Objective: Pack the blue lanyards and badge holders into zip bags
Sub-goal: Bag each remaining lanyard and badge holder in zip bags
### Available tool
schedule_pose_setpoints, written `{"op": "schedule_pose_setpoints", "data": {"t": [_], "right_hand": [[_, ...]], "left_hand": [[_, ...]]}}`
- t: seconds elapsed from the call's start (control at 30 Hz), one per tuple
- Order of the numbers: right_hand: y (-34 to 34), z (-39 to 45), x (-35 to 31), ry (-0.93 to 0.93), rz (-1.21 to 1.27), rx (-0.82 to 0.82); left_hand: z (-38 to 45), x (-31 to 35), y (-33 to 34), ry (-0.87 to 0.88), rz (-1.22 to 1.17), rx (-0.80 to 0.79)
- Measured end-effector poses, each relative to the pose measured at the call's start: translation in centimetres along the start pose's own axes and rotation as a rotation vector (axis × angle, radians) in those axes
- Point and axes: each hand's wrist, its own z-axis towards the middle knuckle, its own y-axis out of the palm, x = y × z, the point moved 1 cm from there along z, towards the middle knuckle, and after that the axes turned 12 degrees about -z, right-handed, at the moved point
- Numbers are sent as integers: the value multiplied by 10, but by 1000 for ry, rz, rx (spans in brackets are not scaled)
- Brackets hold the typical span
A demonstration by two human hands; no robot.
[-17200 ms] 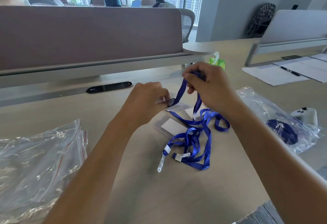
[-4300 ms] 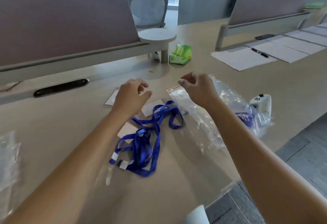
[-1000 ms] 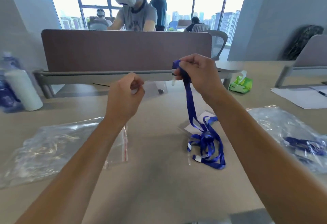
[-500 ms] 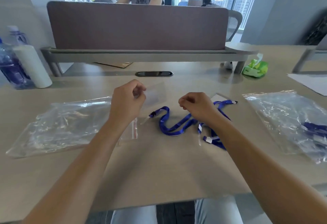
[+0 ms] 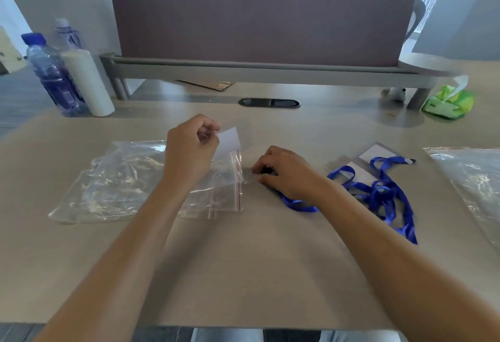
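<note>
Since a moment ago, right hand (image 5: 286,172) slid left, pinching lanyard (image 5: 378,190) clip beside zip bag (image 5: 121,179) mouth. Left hand (image 5: 190,152) pinches badge holder (image 5: 230,140) above it, ready for clipping, I judge.

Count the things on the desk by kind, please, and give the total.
Zip bags: 2
Badge holders: 3
Lanyard pile: 1
Bottles: 3
Tissue pack: 1
Total: 10
</note>
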Motion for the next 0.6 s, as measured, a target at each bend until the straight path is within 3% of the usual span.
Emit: {"op": "schedule_pose_setpoints", "data": {"t": [0.13,0.2,0.33,0.43,0.6], "right_hand": [[4,1,2,-17,-112,59],[3,-1,8,63,-83,108],[-13,-10,36,315,351,369],[-33,-16,52,371,682,482],[-60,-22,62,297,795,515]], "left_hand": [[-3,-5,-2,-12,-16,0],[-5,-4,2,-11,-29,-24],[-5,4,10,-6,-74,-65],[-7,18,25,18,-106,-161],[-5,42,74,50,-100,-380]]}}
